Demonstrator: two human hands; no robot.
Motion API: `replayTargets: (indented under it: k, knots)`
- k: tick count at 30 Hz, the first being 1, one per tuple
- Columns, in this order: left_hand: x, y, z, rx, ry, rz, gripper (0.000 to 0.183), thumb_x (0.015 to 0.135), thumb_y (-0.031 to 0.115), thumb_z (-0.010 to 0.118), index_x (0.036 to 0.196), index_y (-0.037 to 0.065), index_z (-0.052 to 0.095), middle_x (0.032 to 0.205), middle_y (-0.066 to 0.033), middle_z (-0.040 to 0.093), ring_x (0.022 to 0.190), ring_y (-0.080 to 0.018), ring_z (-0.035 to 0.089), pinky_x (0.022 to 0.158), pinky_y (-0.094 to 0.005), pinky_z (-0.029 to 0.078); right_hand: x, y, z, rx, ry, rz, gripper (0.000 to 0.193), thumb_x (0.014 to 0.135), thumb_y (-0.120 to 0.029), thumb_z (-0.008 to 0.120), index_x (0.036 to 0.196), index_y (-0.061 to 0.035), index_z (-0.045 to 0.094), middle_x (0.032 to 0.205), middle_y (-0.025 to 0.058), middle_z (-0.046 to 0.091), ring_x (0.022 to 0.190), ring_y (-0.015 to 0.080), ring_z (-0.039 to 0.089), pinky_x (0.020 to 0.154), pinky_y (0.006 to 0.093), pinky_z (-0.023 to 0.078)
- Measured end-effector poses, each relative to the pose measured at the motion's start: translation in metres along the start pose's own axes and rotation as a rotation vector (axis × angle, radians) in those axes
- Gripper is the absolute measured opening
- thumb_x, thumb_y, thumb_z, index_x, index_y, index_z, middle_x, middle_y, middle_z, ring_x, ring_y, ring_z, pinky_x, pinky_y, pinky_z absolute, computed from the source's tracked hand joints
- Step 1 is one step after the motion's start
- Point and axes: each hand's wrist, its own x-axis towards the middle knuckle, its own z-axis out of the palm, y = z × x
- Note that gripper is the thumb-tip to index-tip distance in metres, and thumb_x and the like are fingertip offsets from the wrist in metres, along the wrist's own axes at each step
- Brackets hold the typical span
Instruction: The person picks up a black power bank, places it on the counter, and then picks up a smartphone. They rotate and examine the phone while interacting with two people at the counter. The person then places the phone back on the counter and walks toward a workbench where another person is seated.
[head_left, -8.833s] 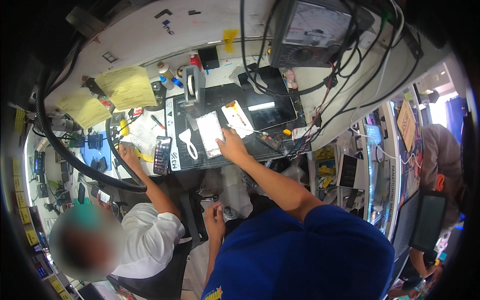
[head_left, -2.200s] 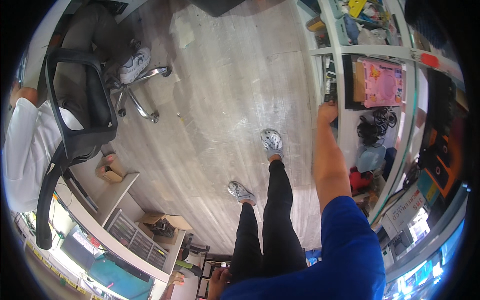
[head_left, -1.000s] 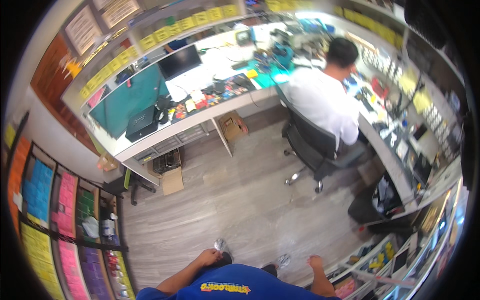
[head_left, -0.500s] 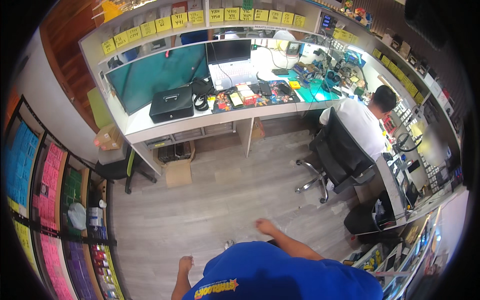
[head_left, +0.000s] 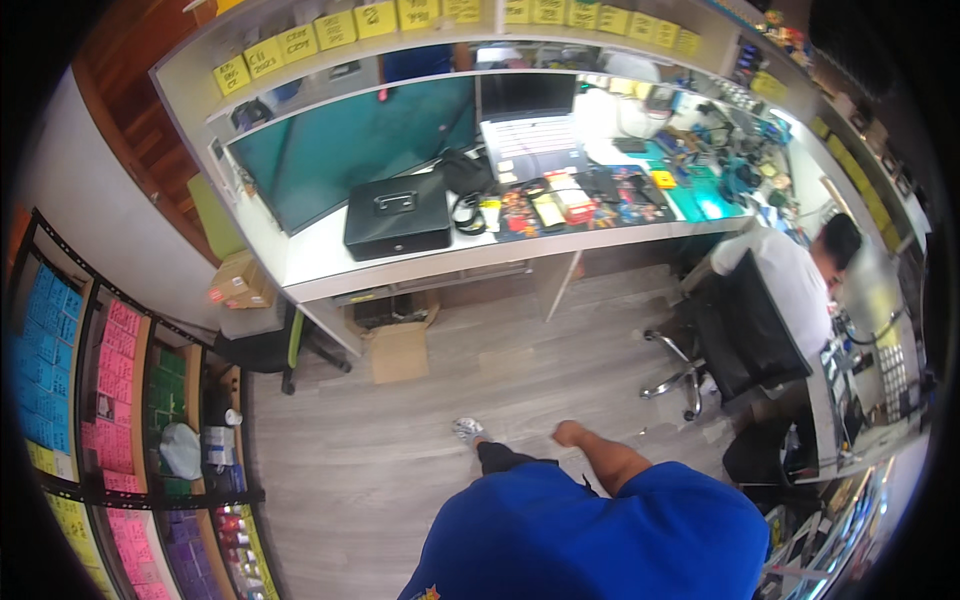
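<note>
Nothing's being held as far as I can see: right hand [head_left: 568, 433] is curled into a loose fist with nothing in it, hanging over the grey wood floor [head_left: 420, 440] in the lower middle of the frame, just right of the person's own sneaker [head_left: 467, 429]. Left hand isn't in the picture at all, the blue shirt [head_left: 590, 535] fills the bottom edge. Biggest thing up top is the long white desk [head_left: 400, 262] curving across the upper half, with a teal panel [head_left: 350, 150] standing behind it and a row of yellow boxes [head_left: 380, 20] on the shelf above. Along the left edge there's a rack of blue, pink and green packets [head_left: 110, 370]. Over at right, another person in a white shirt [head_left: 795, 285] sits in a black office chair [head_left: 745, 335]. On the desk: a black cash box [head_left: 397, 216] toward the left, a laptop [head_left: 528, 130] in the upper middle. Under the desk sits an open cardboard box [head_left: 400, 350], well apart from the fist.
</note>
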Motion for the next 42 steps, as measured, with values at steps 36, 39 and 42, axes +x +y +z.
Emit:
replayTargets:
  k: [36,39,42]
  knots:
    - [0.345,0.306,-0.354,-0.192,0.147,-0.089,0.047,0.109,0.042,0.056,0.142,0.010,0.066,0.121,-0.0120,0.073,0.088,-0.0213,0.067,0.072,-0.0348,0.047,0.104,-0.096,-0.128,0.210,0.384,0.307,0.026,0.082,-0.023,0.078,0.097,-0.0025,0.077,0.098,0.0219,0.077,0.102,0.0419,0.075,0.089,0.0544,0.060]
    - [0.367,0.356,-0.289,-0.230,0.040,-0.012,0.045,0.109,0.041,0.057,0.139,0.010,0.067,0.117,-0.0108,0.074,0.088,-0.0199,0.067,0.071,-0.0322,0.048,0.105,-0.081,-0.111,0.360,0.367,0.331,0.033,0.084,-0.023,0.079,0.110,-0.0028,0.075,0.099,0.0222,0.078,0.102,0.0421,0.075,0.089,0.0548,0.060]
    - [0.374,0.381,-0.202,-0.033,-0.160,0.157,0.042,0.110,0.036,0.058,0.140,0.008,0.066,0.116,-0.0093,0.076,0.091,-0.0230,0.071,0.079,-0.0368,0.056,0.136,-0.053,-0.125,0.367,0.237,0.096,0.032,0.095,-0.034,0.072,0.105,-0.0034,0.076,0.097,0.0221,0.078,0.099,0.0431,0.075,0.089,0.0527,0.059]
